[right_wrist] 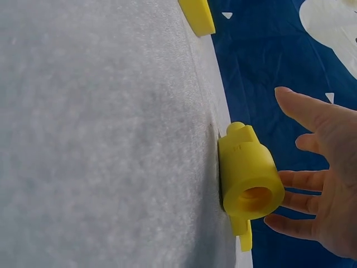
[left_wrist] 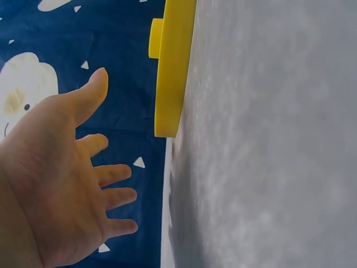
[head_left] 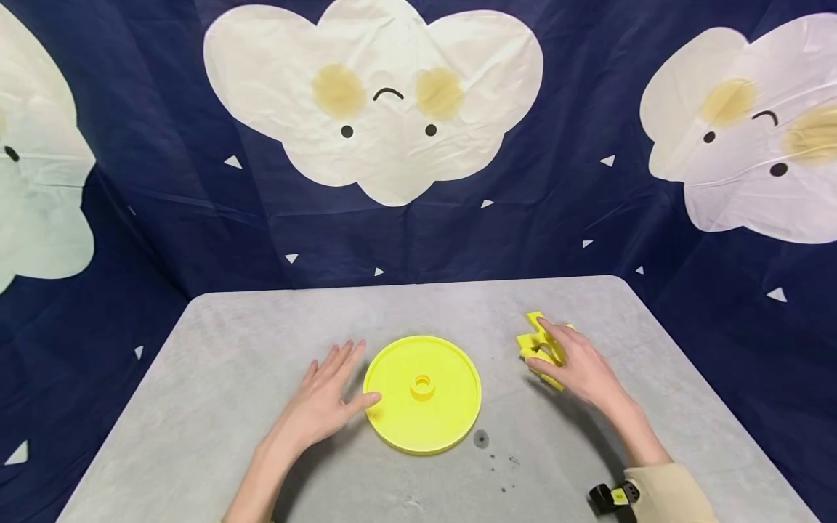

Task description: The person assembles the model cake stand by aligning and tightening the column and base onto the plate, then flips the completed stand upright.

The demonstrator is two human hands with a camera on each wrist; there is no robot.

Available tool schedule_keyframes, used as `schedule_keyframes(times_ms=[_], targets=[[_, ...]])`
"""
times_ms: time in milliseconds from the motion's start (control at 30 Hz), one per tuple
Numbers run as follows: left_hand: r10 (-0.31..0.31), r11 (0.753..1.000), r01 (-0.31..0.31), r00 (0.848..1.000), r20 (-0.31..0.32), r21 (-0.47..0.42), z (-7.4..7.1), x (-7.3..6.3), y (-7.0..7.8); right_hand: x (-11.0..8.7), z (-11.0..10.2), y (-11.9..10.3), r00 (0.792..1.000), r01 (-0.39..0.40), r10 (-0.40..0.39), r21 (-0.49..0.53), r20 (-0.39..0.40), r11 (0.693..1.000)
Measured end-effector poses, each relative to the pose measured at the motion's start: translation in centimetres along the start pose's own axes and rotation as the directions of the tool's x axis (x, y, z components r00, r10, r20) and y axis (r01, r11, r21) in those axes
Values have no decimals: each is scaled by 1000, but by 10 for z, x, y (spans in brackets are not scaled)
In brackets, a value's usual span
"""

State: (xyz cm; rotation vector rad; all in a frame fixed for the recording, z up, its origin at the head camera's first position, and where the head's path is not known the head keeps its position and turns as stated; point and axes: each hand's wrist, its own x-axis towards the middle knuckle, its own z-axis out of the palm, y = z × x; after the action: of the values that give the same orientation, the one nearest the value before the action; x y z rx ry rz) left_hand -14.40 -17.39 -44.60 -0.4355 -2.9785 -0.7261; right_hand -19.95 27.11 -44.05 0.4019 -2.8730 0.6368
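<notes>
Gray table [head_left: 216, 378] — dark-spotted, navy cloud-print cloth [head_left: 431, 236]

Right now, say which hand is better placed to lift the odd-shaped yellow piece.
Probably the right hand: its spread fingers are at the yellow piece; the left hand is beside the yellow disc.

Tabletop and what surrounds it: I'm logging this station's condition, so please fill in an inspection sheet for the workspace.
Surface: grey table; dark spots at right front of the yellow disc.
Job's things: yellow disc with raised hollow hub; yellow pronged piece with a round opening, right of the disc.
Clutter: small black device at the right cuff; nothing else seen.
Grippers: left hand, fingers spread, beside the disc; right hand, fingers at the pronged piece, thumb apart from it.
Cables: nothing seen.
Surroundings: dark blue cloth with white clouds and triangles.
</notes>
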Motion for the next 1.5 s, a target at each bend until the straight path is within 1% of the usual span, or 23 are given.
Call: schedule_keyframes(times_ms=[300,500,700,867,1133,1367,1500], targets=[[-27,999,30,995,99,-24,2,1,5,-8,-1,3,1000,-22,22,-30,13,999],[-56,997,62,985,162,-34,2,1,7,-13,-1,5,999,-41,42,-40,28,998],[-71,996,81,976,208,-38,0,-3,9,-15,-1,5,999,-35,36,-42,39,999],[-74,996,82,971,229,-29,1,-4,10,-16,0,5,998,-42,44,-42,48,998],[-51,998,57,974,222,-19,0,-6,14,-18,0,6,997,-57,59,-37,57,998],[-76,996,82,968,238,-17,0,-7,17,-20,0,4,994,-69,73,-45,77,997],[-76,996,84,967,241,-21,0,-7,18,-20,0,4,994,-65,69,-48,81,997]])
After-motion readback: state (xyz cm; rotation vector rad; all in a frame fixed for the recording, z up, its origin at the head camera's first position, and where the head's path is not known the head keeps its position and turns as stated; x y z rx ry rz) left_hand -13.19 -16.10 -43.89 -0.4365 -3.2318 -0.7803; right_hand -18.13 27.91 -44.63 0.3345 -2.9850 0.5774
